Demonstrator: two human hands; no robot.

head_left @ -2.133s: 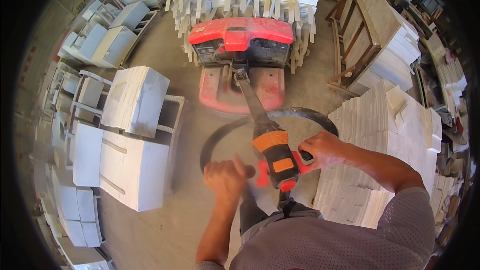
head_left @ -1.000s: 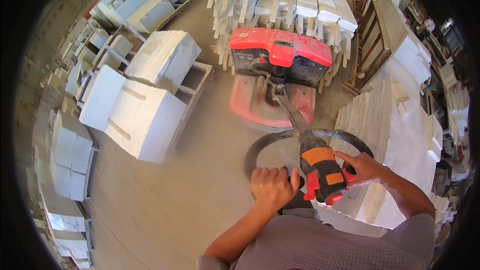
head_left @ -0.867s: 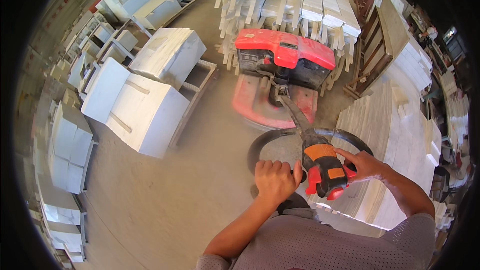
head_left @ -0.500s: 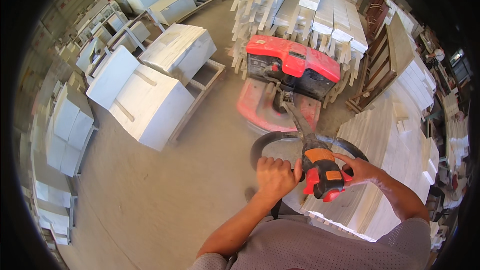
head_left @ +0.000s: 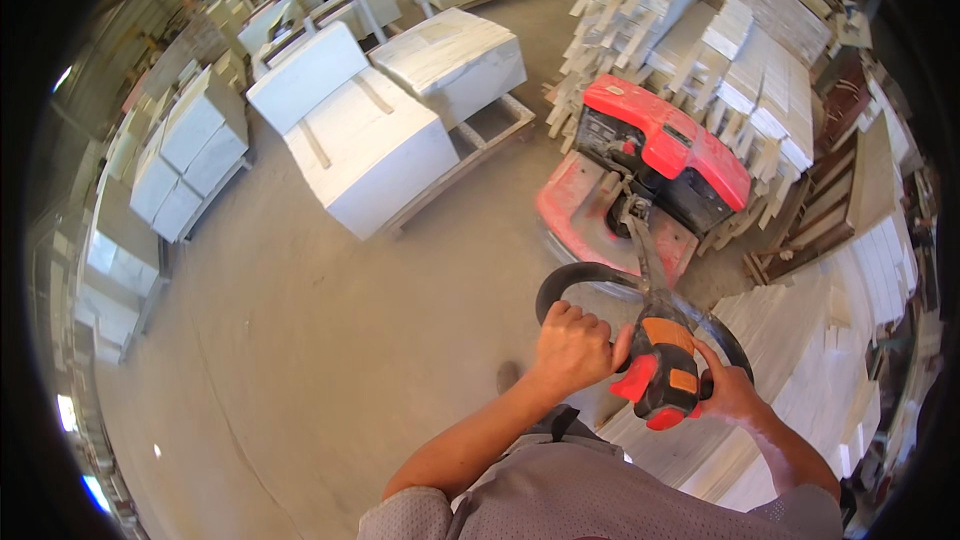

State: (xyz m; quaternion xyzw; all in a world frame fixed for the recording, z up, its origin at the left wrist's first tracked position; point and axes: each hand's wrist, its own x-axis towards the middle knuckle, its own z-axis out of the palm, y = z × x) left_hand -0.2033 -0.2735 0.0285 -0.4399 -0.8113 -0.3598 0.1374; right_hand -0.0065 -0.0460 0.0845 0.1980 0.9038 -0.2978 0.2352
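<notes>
A red and black powered pallet truck (head_left: 665,145) stands in front of me, its red base scuffed and dusty. Its tiller handle (head_left: 668,365) reaches back toward my body, with a black loop, orange panels and red switches on the head. My left hand (head_left: 578,348) is closed around the left grip, thumb lying toward the red switch. On the other side my right hand (head_left: 730,390) wraps the right grip, its index finger stretched along the head; part of that grip is hidden by the fingers.
White stone blocks (head_left: 390,180) sit on a metal frame (head_left: 470,155) to the left. Long pale slabs (head_left: 740,50) are stacked beyond the truck. More slabs (head_left: 770,330) lie close on my right, near a wooden rack (head_left: 815,205). Bare concrete floor (head_left: 330,340) stretches to the left.
The view has swung left, so the stone blocks, truck and handle now appear farther right in the picture. Both hands keep their hold on the handle.
</notes>
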